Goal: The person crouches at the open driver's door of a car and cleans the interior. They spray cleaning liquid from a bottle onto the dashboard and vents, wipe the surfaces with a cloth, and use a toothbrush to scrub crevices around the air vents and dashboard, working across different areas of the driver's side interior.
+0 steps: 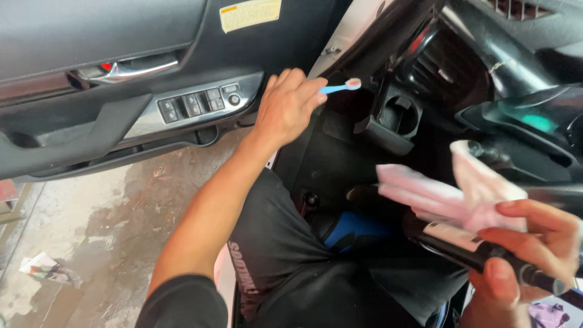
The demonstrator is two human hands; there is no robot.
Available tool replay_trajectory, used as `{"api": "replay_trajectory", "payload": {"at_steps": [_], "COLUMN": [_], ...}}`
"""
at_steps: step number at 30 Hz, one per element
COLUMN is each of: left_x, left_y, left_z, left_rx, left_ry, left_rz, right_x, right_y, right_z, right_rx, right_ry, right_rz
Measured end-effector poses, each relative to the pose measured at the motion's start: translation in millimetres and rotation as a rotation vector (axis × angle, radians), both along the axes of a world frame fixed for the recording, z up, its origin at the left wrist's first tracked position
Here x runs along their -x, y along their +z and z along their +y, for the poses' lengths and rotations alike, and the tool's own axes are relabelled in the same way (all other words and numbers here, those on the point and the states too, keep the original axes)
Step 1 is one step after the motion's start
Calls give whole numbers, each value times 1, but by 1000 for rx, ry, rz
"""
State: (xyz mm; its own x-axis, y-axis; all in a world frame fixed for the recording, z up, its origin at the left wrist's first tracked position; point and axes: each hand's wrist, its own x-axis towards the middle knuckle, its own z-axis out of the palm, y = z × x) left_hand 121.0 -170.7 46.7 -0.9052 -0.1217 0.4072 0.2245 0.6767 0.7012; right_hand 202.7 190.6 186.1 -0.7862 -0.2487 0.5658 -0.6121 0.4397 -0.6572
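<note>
My left hand (286, 104) grips a small blue-handled toothbrush (340, 87), its pale bristle head pointing right toward the dark dashboard side near the door hinge. My right hand (527, 244) at the lower right holds a pink cloth (463, 193) together with a black spray bottle (467, 246) that has a white label. The cloth drapes up and left from my fingers. My legs in dark shorts sit below, inside a car.
The open car door (79, 79) fills the upper left, with a chrome handle (124, 71) and a window switch panel (200, 104). A pull-out cup holder (396, 120) juts from the dashboard. Wet concrete ground (103, 225) with a scrap of litter lies below the door.
</note>
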Motion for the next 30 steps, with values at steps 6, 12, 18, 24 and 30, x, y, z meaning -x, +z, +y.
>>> {"api": "replay_trajectory", "payload": {"at_steps": [6, 12, 18, 24, 30], "left_x": [100, 141, 148, 138, 121], "left_y": [-37, -29, -5, -23, -43], "left_z": [8, 13, 12, 20, 21], "left_rx": [212, 286, 328, 445, 325], "left_ry": [-295, -388, -437, -274, -142], "left_rz": [-119, -360, -484, -307, -93], "right_x": [39, 27, 42, 26, 37], "right_y": [-2, 15, 27, 13, 4], "right_z": [9, 14, 3, -23, -3], "right_rx": [-256, -616, -737, -392, -470], "right_ry": [-69, -17, 114, -203, -81], "right_rz": [245, 301, 424, 228, 310]}}
